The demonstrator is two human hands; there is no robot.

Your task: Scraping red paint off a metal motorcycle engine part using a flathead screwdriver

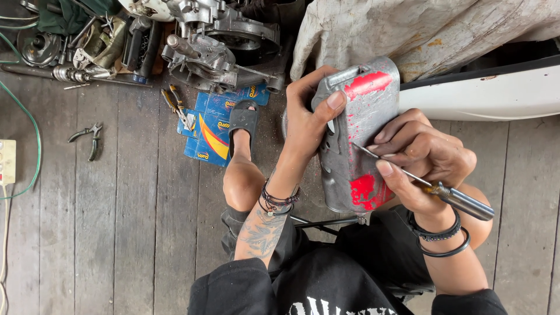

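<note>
— Where's the metal cover (357, 134)?

— In front of the person's lap, above the plank floor (116, 204), between both hands; the screwdriver (431, 188) lies against its right side.

— And the rest?

— The engine parts (216, 46) lie on the floor beyond it, the flat packets (213, 125) just before them, and the pliers (87, 137) far left.

Soft, even daylight lit the scene; shadows were faint (deepest under the engine parts (216, 46)). Mild glare showed on the white panel (484, 93). Focus was sharp, with slight bending at the edges.
</note>
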